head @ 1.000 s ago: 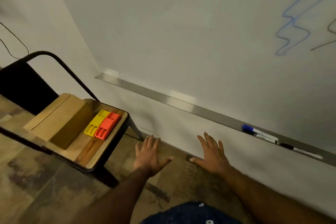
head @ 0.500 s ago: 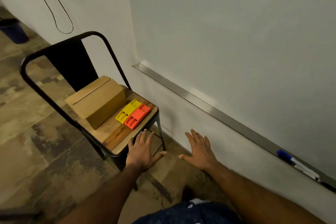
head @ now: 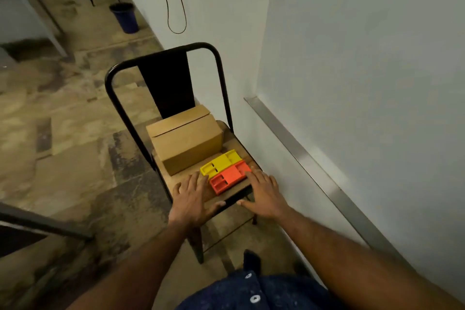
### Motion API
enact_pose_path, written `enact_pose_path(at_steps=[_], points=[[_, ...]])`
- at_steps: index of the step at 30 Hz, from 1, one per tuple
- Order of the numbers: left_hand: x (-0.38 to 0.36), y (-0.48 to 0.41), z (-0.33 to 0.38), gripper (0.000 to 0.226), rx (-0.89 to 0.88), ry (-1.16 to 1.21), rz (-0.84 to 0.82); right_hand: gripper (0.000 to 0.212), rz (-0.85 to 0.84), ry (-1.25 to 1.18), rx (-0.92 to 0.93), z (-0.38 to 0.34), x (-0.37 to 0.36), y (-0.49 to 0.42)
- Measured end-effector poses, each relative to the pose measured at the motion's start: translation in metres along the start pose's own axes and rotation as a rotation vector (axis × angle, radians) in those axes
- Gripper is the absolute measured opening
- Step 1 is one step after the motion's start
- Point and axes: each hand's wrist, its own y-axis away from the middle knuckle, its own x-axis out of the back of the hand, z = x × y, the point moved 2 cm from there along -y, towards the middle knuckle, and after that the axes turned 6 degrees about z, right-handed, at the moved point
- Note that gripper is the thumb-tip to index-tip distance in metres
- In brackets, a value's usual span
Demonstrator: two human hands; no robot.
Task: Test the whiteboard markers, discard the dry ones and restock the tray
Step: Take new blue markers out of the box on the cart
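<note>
A cardboard box (head: pixel 185 137) sits shut on the wooden seat of a black metal chair (head: pixel 161 58). In front of it lie a yellow holder (head: pixel 221 164) and an orange holder (head: pixel 230 179), side by side. My left hand (head: pixel 193 199) hovers flat over the seat's front edge, just left of the orange holder. My right hand (head: pixel 263 194) is spread at the holder's right end, fingertips near it. Both hands hold nothing. The whiteboard's metal tray (head: pixel 307 166) runs along the wall on the right; no markers show on the stretch in view.
A dark blue bin (head: pixel 125 17) stands by the wall further back. A black cable (head: pixel 176 0) hangs on the wall above the chair. Table legs and a stool stand at the far left. A dark bar (head: pixel 42 224) crosses the lower left.
The view has swung left, from the tray with markers to the chair. Both hands have come over the seat's front edge, beside the orange holder.
</note>
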Motion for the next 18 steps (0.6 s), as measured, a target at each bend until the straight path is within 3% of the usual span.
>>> enact_pose_path(at_steps=[2,9,14,18], points=[[0.010,-0.013,-0.009,0.104,0.042,0.006,0.078,0.095,0.020,-0.003,0.079,-0.007,0.011,-0.031],[0.043,-0.035,-0.034,0.067,0.162,0.042,0.359,0.089,0.057,-0.113,0.261,-0.044,0.037,-0.112],[0.056,-0.051,-0.073,0.072,0.460,0.339,0.416,0.090,0.072,-0.337,0.162,-0.064,0.047,-0.153],[0.058,-0.064,-0.098,0.080,0.540,0.559,0.323,0.092,0.061,-0.472,0.031,-0.072,0.042,-0.175]])
